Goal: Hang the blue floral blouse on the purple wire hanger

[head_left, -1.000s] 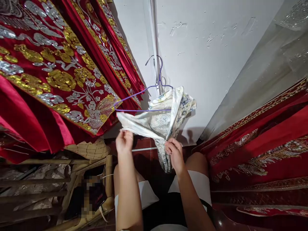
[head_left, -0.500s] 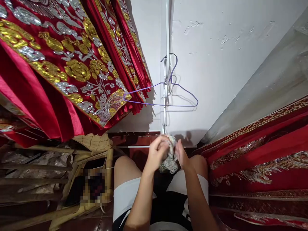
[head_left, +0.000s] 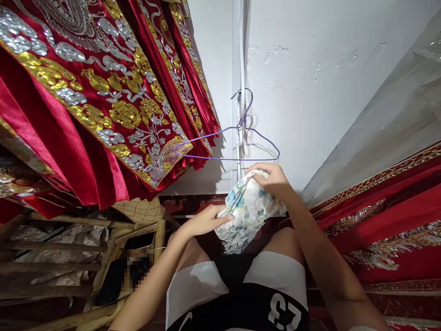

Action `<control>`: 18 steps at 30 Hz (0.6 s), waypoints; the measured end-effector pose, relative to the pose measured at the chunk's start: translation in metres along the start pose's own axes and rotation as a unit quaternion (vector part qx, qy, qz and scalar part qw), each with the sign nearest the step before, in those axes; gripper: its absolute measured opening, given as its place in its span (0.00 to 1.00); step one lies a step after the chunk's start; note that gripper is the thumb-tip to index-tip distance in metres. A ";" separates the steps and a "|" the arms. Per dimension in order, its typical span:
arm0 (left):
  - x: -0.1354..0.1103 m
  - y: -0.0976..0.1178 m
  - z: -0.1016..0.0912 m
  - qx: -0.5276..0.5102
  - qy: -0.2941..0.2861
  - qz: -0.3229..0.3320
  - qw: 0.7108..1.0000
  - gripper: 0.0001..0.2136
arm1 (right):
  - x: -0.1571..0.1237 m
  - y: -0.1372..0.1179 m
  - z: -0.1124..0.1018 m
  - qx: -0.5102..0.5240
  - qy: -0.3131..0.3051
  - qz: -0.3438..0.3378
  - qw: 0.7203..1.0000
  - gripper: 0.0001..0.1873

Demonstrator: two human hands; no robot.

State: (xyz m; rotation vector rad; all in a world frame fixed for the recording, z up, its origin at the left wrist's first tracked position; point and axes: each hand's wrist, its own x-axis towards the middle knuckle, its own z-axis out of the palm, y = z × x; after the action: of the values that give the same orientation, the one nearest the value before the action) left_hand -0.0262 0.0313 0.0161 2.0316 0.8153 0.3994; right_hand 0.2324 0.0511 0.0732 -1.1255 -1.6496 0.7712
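Note:
A white cloth garment [head_left: 250, 209] with a blue and green floral print hangs bunched between my hands, above my knees. My left hand [head_left: 206, 220] pinches its left edge, thumb on the near side. Higher up, my right hand [head_left: 274, 179] grips the top edge with the fingers closed over the fabric. The garment's full shape is hidden in its folds. Just above my right hand, an unloaded purple wire hanger [head_left: 227, 159] hangs by its hook from a white strap [head_left: 242, 59] against the wall.
Red cloth [head_left: 138, 110] with gold and silver embroidery hangs at upper left, touching the hanger's left end. A bamboo seat or rack [head_left: 160, 241] stands at lower left, with a dark phone-like object [head_left: 110, 280] on it. More red beaded fabric [head_left: 389, 220] lies at right, beside plastic sheeting [head_left: 372, 119].
The garment has gone from a small bundle near my lap to being spread wider and raised. My right hand has moved up and closed on its top edge; my left hand now holds its left side.

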 end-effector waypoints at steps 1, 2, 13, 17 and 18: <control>-0.004 0.001 -0.006 0.045 0.028 -0.027 0.998 0.22 | 0.012 0.004 -0.002 -0.027 0.045 -0.027 0.998 0.13; -0.008 0.004 -0.012 0.088 0.053 -0.050 0.993 0.22 | 0.023 0.010 -0.003 -0.043 0.069 -0.042 0.996 0.17; -0.016 0.014 -0.085 0.383 0.107 -0.194 0.897 0.14 | 0.017 0.056 -0.039 -0.198 0.030 0.025 0.979 0.08; 0.005 0.031 -0.112 0.371 0.230 -0.030 0.899 0.10 | 0.004 0.033 -0.062 -0.232 0.060 0.048 0.970 0.08; 0.012 0.038 -0.116 0.355 0.239 0.015 0.904 0.09 | 0.002 0.028 -0.064 -0.244 0.067 0.053 0.966 0.08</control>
State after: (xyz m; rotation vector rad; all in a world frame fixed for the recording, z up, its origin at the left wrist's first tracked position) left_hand -0.0671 0.0963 0.1122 2.6645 1.3820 0.7118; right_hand 0.3009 0.0623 0.0714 -1.5829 -1.7202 0.3432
